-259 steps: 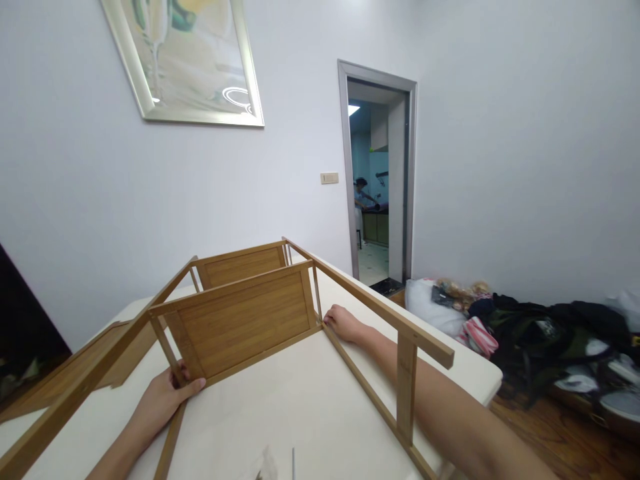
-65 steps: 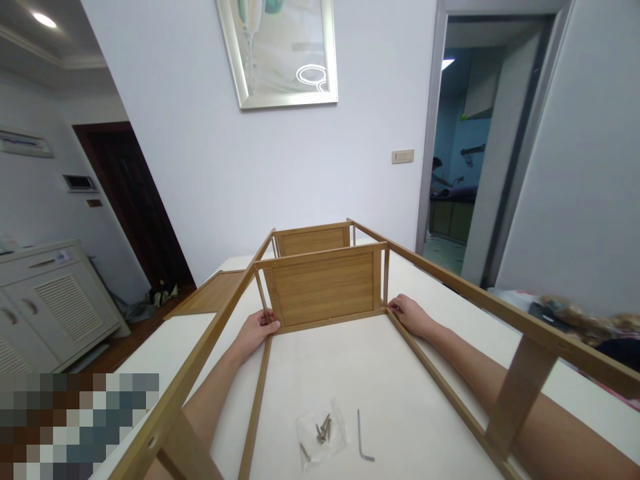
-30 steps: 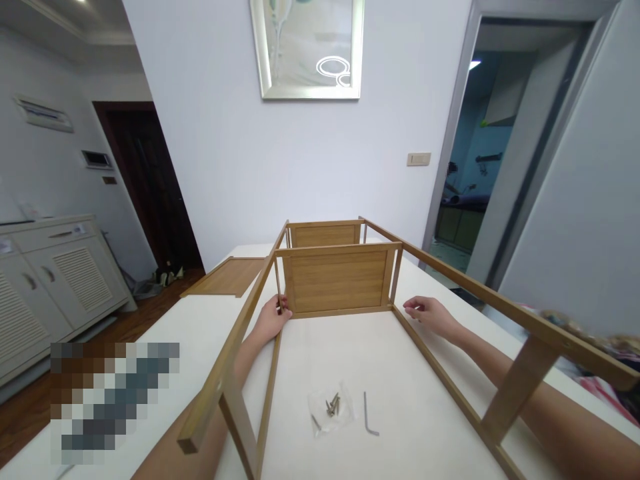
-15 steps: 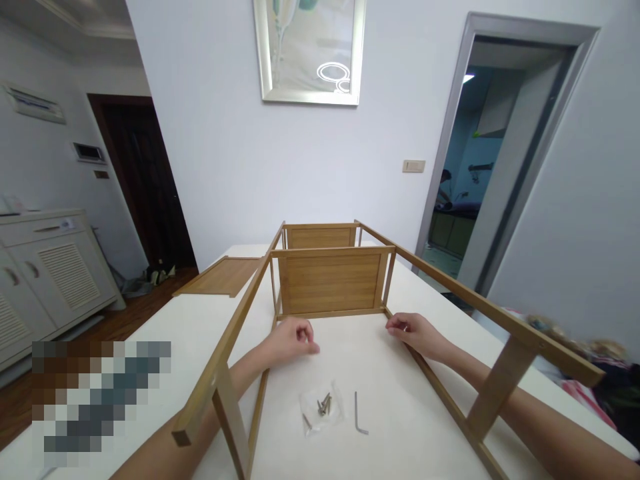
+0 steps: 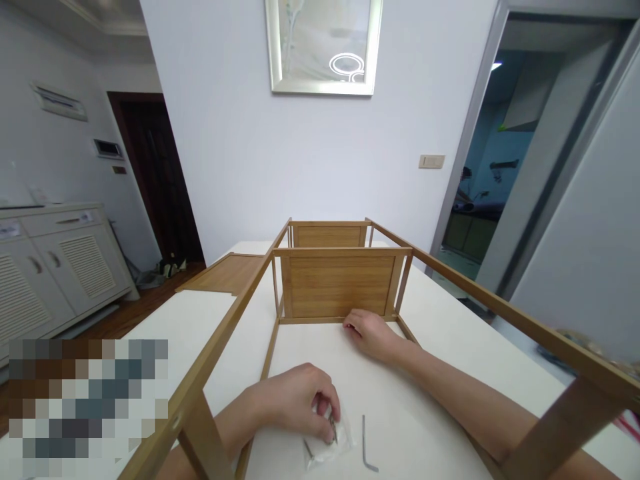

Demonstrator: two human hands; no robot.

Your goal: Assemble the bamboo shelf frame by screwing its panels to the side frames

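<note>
Screws (image 5: pixel 335 430) lie in or on a clear plastic bag (image 5: pixel 345 443) at the near middle of the white table (image 5: pixel 415 420), between the lower rails of the wooden frame (image 5: pixel 226 333). The left hand (image 5: pixel 303 400) is over them, thumb and fingers curled down at the bag; I cannot tell whether they pinch a screw or only touch. The right hand (image 5: pixel 369 333) is farther off, its fingers loosely bent near the bottom edge of the upright panel (image 5: pixel 340 285); no held thing shows, though its palm is hidden. The screws and the hex key (image 5: pixel 365 440), just right of the bag, probably sit inside the frame to be within easy reach. The frame likely rests on its lower rails so the table bears its weight.

The frame's long axis runs from near to far, toward the wall, its panels standing across it. The hex key's long arm points the same way, its short bend turned right at the near end. Visible screws point in differing directions. Far left, a flat panel (image 5: pixel 215 275) lies on the table.
</note>
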